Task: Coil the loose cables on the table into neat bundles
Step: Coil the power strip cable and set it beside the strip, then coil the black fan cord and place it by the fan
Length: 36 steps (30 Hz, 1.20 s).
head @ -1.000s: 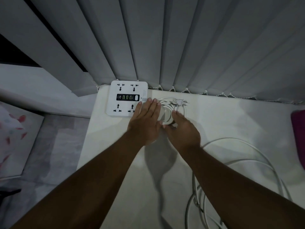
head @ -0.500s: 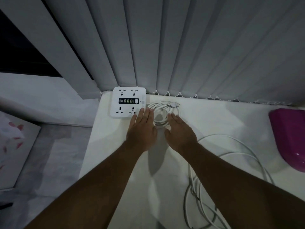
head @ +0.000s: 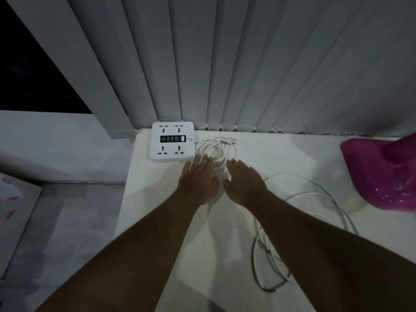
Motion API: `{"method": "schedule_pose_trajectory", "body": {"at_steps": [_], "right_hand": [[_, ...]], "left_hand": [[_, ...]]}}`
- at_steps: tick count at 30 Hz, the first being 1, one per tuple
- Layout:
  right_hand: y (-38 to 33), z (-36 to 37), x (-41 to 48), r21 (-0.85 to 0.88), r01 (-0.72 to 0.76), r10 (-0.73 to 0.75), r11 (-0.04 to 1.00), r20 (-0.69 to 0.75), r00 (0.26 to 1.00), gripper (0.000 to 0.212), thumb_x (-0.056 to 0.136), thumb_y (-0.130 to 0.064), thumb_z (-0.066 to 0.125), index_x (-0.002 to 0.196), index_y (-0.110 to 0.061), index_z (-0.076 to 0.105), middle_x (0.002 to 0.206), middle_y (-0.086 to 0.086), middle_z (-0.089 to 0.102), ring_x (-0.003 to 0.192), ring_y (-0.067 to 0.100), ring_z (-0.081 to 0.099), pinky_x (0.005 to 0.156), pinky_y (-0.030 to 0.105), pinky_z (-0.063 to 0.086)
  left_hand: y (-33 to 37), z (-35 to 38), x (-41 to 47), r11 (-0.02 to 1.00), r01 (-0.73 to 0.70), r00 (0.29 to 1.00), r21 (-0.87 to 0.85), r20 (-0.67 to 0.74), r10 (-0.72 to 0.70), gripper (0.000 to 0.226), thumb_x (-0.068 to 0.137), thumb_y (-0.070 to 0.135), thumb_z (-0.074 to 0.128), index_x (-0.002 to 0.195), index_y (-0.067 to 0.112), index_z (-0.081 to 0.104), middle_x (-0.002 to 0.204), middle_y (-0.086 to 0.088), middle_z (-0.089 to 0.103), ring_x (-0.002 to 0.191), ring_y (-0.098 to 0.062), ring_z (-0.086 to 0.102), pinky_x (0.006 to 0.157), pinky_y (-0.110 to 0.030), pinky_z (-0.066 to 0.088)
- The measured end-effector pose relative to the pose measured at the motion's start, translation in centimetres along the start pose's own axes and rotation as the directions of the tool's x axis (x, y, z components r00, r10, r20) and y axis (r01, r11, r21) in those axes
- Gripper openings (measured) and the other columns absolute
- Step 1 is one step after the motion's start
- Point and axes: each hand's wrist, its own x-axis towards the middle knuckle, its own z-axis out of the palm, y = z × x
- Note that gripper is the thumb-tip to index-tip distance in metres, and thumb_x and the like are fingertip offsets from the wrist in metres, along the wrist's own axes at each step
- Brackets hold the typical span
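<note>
A white cable lies coiled in a small bundle (head: 213, 148) at the back of the white table (head: 281, 154), right beside a square white power strip (head: 172, 141); its plug points right. My left hand (head: 199, 179) lies flat just in front of the bundle, fingertips at its near left edge. My right hand (head: 244, 182) rests flat beside it, fingertips at the bundle's near right edge. Neither hand holds anything. A second white cable (head: 315, 199) sprawls in wide loose loops on the table to the right, partly hidden under my right forearm.
Grey vertical blinds (head: 247, 75) hang along the table's back edge. A glossy magenta object (head: 382, 174) sits at the far right. The table's left edge drops to a grey floor (head: 67, 221).
Both hands have drawn back toward me off the coiled bundle, which now lies uncovered beside the power strip. The view has shifted, bringing the magenta object into sight.
</note>
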Motion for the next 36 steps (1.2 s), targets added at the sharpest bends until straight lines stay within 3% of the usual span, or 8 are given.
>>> {"method": "schedule_pose_trajectory", "body": {"at_steps": [8, 20, 28, 36], "right_hand": [[-1.2, -0.2, -1.2, -0.001, -0.023, 0.023, 1.000, 0.003, 1.000, 0.064, 0.099, -0.035, 0.045, 0.157, -0.014, 0.027, 0.165, 0.004, 0.027, 0.153, 0.020, 0.021, 0.122, 0.042, 0.020], [5.6, -1.9, -4.7, -0.021, -0.038, 0.037, 0.999, -0.028, 0.999, 0.064, 0.100, -0.037, 0.042, 0.157, -0.015, 0.025, 0.165, 0.003, 0.027, 0.153, 0.020, 0.021, 0.121, 0.041, 0.020], [18.8, -4.2, -9.2, -0.067, 0.112, -0.112, 0.991, -0.003, 0.994, 0.062, 0.101, -0.040, 0.038, 0.156, -0.015, 0.027, 0.164, 0.002, 0.029, 0.152, 0.019, 0.023, 0.121, 0.041, 0.020], [28.9, -5.8, -15.5, -0.004, 0.032, -0.031, 0.999, 0.014, 0.999, 0.062, 0.102, -0.041, 0.036, 0.158, -0.015, 0.024, 0.166, 0.003, 0.026, 0.153, 0.020, 0.019, 0.124, 0.045, 0.014]], "left_hand": [[-0.1, -1.0, -0.3, 0.999, -0.044, 0.991, 0.014, 0.129, 0.042, 0.067, 0.102, 0.037, 0.037, 0.158, 0.006, 0.018, 0.167, -0.011, 0.021, 0.155, -0.027, 0.013, 0.124, -0.046, 0.016], [5.3, -1.3, -1.2, 0.998, 0.044, 0.996, 0.043, 0.080, -0.048, 0.065, 0.102, 0.039, 0.035, 0.157, 0.007, 0.023, 0.168, -0.009, 0.020, 0.156, -0.026, 0.011, 0.124, -0.044, 0.013], [19.8, 0.6, -2.8, 0.978, 0.206, 0.978, -0.018, 0.023, -0.206, 0.064, 0.105, 0.041, 0.031, 0.159, 0.009, 0.020, 0.169, -0.008, 0.017, 0.157, -0.023, 0.007, 0.124, -0.042, 0.008], [32.1, 3.0, -3.3, 0.997, 0.078, 0.996, -0.007, -0.033, -0.078, 0.068, 0.103, 0.046, 0.033, 0.158, 0.008, 0.022, 0.168, -0.012, 0.019, 0.156, -0.028, 0.011, 0.123, -0.043, 0.010]]}}
